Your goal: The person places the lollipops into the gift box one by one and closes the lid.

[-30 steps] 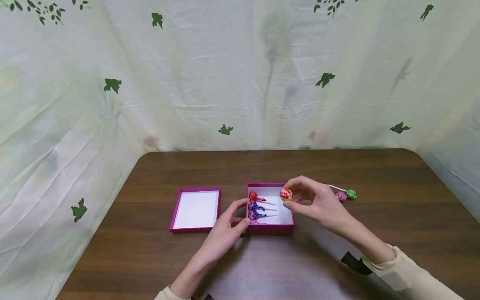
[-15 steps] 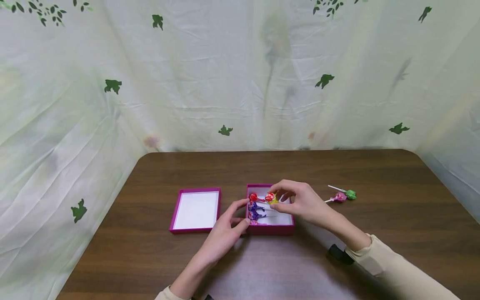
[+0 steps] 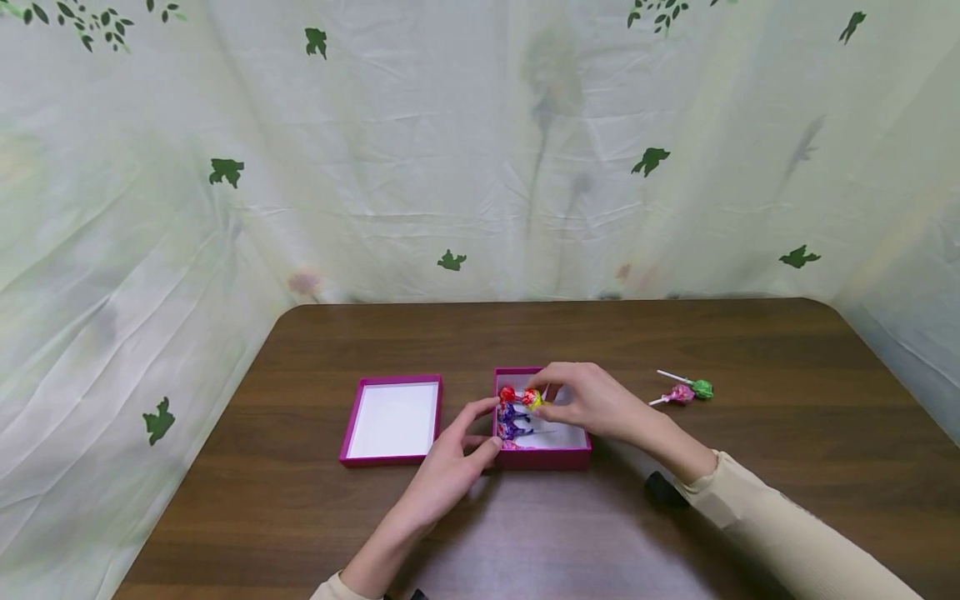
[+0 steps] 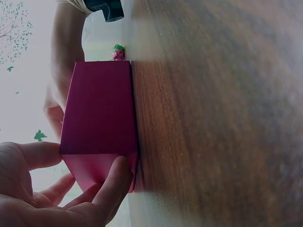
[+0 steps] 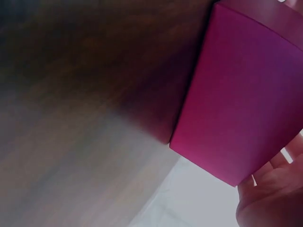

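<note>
In the head view, an open magenta box (image 3: 552,459) with a white inside stands on the table. My left hand (image 3: 450,458) grips its left end, thumb at the near corner; the left wrist view shows my fingers (image 4: 112,187) against the outer wall. My right hand (image 3: 592,400) reaches over the right side and pinches a red-and-yellow wrapped lollipop (image 3: 532,398) inside. Left of it lies a red lollipop (image 3: 507,393), with purple lollipops (image 3: 512,423) and a pink one (image 3: 513,445) nearer me. In the right wrist view the box wall (image 5: 241,99) hides the lollipops.
The box's magenta lid (image 3: 393,418) lies white side up to the left. Right of the box, a green lollipop (image 3: 702,389) and a pink lollipop (image 3: 681,393) lie on the wooden table (image 3: 360,533). A pale curtain (image 3: 480,150) with leaf prints hangs behind.
My right hand has moved left and down into the box with the red-and-yellow lollipop, bringing it close to the red one. My left hand stays at the box's left end.
</note>
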Tool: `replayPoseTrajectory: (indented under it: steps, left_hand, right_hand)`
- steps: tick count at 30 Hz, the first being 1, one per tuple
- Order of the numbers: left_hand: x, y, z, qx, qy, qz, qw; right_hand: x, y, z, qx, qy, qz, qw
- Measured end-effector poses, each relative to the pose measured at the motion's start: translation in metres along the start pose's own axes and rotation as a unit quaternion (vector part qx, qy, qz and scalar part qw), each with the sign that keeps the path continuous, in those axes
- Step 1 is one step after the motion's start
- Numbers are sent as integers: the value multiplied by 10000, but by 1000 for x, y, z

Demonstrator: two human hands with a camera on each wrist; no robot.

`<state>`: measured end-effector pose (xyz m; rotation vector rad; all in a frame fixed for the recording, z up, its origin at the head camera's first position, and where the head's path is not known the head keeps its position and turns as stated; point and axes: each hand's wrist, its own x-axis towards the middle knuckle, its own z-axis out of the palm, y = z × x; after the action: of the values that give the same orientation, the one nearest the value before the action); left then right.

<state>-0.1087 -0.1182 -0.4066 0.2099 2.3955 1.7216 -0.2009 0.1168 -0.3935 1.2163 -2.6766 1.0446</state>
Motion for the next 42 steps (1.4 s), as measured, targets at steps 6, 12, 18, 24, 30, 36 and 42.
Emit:
replayPoseTrajectory:
  steps: [6,12,18,24,30,36,42]
  left_hand:
    - [0,1,0,34,-17,-14,10000]
    - [0,1,1,77,-21,13,10000]
    - [0,2,3,119,31,40,9999]
    - [-1,2,2,189,65,96,9998]
    - [0,1,2,321,136,208,9992]
    - [0,1,2,285,119,219,9993]
    - [0,1,2,282,65,105,9995]
  right_hand:
    - [4,-1,2,-310,-113,161,9993]
    - [8,-7,10,-657,30,516,9965]
    - [12,-11,18,-1073,286,647,9917]
    - [14,-15,23,-1389,327,849,9861]
    - [16,-17,25,-1492,337,956,9836]
    - [15,-15,24,-1442,223,811,9860]
    - [14,-14,22,-1383,155,677,9880]
